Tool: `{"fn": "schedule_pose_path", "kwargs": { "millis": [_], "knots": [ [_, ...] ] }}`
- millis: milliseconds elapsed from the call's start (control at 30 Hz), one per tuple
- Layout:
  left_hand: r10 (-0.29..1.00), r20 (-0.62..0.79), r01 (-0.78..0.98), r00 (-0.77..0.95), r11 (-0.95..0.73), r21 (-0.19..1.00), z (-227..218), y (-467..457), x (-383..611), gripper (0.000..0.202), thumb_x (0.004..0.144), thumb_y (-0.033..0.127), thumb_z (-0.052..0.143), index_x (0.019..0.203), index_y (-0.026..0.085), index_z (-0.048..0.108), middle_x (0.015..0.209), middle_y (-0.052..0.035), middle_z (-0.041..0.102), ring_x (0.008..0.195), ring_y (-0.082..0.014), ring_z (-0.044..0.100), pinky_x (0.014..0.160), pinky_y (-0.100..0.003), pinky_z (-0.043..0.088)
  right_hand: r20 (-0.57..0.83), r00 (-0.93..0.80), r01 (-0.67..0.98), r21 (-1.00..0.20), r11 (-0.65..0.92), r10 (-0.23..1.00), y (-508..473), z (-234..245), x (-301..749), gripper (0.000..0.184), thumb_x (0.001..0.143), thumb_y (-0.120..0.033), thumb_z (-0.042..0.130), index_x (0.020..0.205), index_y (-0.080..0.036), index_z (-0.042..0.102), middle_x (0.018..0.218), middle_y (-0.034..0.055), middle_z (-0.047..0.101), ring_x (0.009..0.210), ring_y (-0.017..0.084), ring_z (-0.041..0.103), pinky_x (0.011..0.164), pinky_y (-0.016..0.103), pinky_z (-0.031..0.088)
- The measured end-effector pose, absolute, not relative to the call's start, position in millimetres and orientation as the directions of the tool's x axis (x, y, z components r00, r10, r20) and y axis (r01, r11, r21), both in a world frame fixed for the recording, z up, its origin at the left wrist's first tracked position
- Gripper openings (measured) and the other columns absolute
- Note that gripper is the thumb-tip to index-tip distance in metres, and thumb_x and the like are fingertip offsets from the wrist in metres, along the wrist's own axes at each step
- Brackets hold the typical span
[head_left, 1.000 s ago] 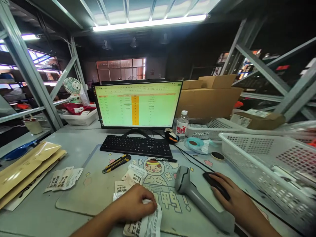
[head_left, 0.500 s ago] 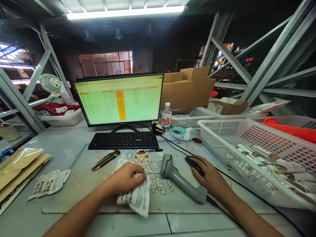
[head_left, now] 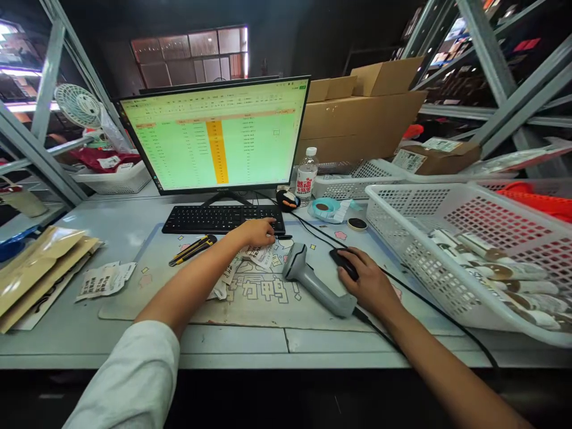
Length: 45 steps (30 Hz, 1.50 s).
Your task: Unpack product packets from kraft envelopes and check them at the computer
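My left hand (head_left: 258, 232) reaches forward to the front right edge of the black keyboard (head_left: 222, 218), fingers stretched toward the keys, above a crumpled printed label (head_left: 259, 256). My right hand (head_left: 366, 283) lies curled over the black mouse (head_left: 344, 263) on the desk mat (head_left: 179, 286). A grey barcode scanner (head_left: 313, 281) lies between my hands. The monitor (head_left: 214, 137) shows a green spreadsheet with an orange column.
A yellow-black utility knife (head_left: 193, 249) and loose labels (head_left: 105, 279) lie left of the keyboard. Brown envelopes (head_left: 36, 268) sit at the far left. A white basket (head_left: 451, 238) with packets fills the right side. A water bottle (head_left: 306, 177), tape roll (head_left: 325, 208) and cardboard boxes (head_left: 361, 122) stand behind.
My left hand let go of the printed label and moved forward to the keyboard's edge. My right hand stayed on the mouse. The view tilted down and pulled back.
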<state>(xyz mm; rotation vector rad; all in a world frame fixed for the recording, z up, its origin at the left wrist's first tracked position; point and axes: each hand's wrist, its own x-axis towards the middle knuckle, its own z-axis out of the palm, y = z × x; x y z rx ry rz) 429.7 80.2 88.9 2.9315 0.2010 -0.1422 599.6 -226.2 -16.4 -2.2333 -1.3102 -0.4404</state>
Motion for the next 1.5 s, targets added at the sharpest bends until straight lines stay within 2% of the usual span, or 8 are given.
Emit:
{"fn": "schedule_pose_path", "kwargs": {
  "millis": [233, 400, 667, 967, 1100, 1267, 1400, 1500],
  "knots": [
    [0.167, -0.077, 0.178, 0.983, -0.969, 0.172, 97, 74, 433, 0.028, 0.095, 0.033, 0.058, 0.104, 0.018, 0.080, 0.167, -0.0055, 0.042, 0.124, -0.0295, 0.067, 0.105, -0.037, 0.053, 0.544, 0.467, 0.884, -0.257, -0.391, 0.698, -226, -22, 603, 0.046, 0.097, -0.043, 0.050, 0.135, -0.023, 0.066, 0.143, 0.0143, 0.061, 0.130, 0.031, 0.062, 0.112, 0.052, 0.052],
    [0.211, 0.248, 0.140, 0.945, -0.951, 0.277, 125, 108, 328, 0.036, 0.100, 0.036, 0.045, 0.099, 0.018, 0.076, 0.147, -0.0075, 0.061, 0.125, -0.0231, 0.064, 0.112, -0.034, 0.048, 0.543, 0.465, 0.883, -0.224, -0.413, 0.699, -227, -24, 606, 0.046, 0.098, -0.044, 0.047, 0.134, -0.022, 0.066, 0.144, 0.0148, 0.061, 0.129, 0.032, 0.062, 0.109, 0.053, 0.055],
    [0.826, 0.353, 0.839, 0.439, -0.518, 0.167, 78, 210, 59, 0.036, 0.087, 0.055, 0.049, 0.085, 0.024, 0.067, 0.095, -0.0083, 0.071, 0.079, -0.0315, 0.067, 0.072, -0.050, 0.060, 0.511, 0.507, 0.856, -0.209, -0.472, 0.694, -225, -18, 601, 0.047, 0.098, -0.045, 0.045, 0.133, -0.023, 0.067, 0.144, 0.0111, 0.062, 0.123, 0.033, 0.067, 0.097, 0.051, 0.061],
    [0.714, 0.550, 0.816, 0.433, -0.570, 0.098, 75, 148, 95, 0.033, 0.100, 0.037, 0.051, 0.113, 0.012, 0.067, 0.131, -0.0225, 0.061, 0.131, -0.0457, 0.052, 0.109, -0.067, 0.040, 0.434, 0.557, 0.828, -0.226, -0.513, 0.708, -224, -4, 588, 0.050, 0.094, -0.049, 0.049, 0.133, -0.023, 0.067, 0.146, 0.0125, 0.061, 0.126, 0.033, 0.065, 0.103, 0.048, 0.057],
    [0.539, 0.335, 0.525, 0.773, -0.840, 0.140, 69, 107, 172, 0.035, 0.095, 0.038, 0.068, 0.125, 0.020, 0.068, 0.132, -0.0070, 0.069, 0.127, -0.0243, 0.061, 0.114, -0.037, 0.046, 0.399, 0.589, 0.806, -0.230, -0.545, 0.703, -223, -2, 584, 0.053, 0.093, -0.053, 0.048, 0.133, -0.024, 0.067, 0.148, 0.0107, 0.060, 0.128, 0.033, 0.064, 0.102, 0.046, 0.057],
    [0.295, 0.048, 0.273, 0.954, -0.926, 0.260, 53, 77, 237, 0.057, 0.097, 0.039, 0.067, 0.149, 0.018, 0.056, 0.152, -0.0120, 0.058, 0.140, -0.0304, 0.052, 0.118, -0.042, 0.041, 0.417, 0.579, 0.813, -0.226, -0.537, 0.701, -223, -4, 585, 0.055, 0.092, -0.055, 0.048, 0.133, -0.024, 0.067, 0.147, 0.0106, 0.062, 0.129, 0.032, 0.064, 0.103, 0.046, 0.057],
    [0.310, 0.031, 0.299, 0.950, -0.935, 0.190, 58, 76, 259, 0.043, 0.097, 0.043, 0.066, 0.132, 0.017, 0.068, 0.134, -0.0145, 0.066, 0.130, -0.0359, 0.053, 0.108, -0.047, 0.045, 0.425, 0.569, 0.820, -0.222, -0.528, 0.704, -223, -4, 586, 0.054, 0.092, -0.053, 0.048, 0.132, -0.023, 0.067, 0.147, 0.0117, 0.062, 0.130, 0.032, 0.063, 0.105, 0.046, 0.057],
    [0.407, 0.182, 0.273, 0.895, -0.823, 0.498, 68, 78, 266, 0.033, 0.105, 0.042, 0.050, 0.103, 0.015, 0.070, 0.103, -0.0120, 0.070, 0.110, -0.0298, 0.061, 0.100, -0.045, 0.050, 0.432, 0.568, 0.820, -0.231, -0.524, 0.700, -223, -3, 585, 0.053, 0.093, -0.051, 0.047, 0.132, -0.023, 0.068, 0.146, 0.0121, 0.062, 0.129, 0.032, 0.063, 0.105, 0.046, 0.056]
  ]
}}
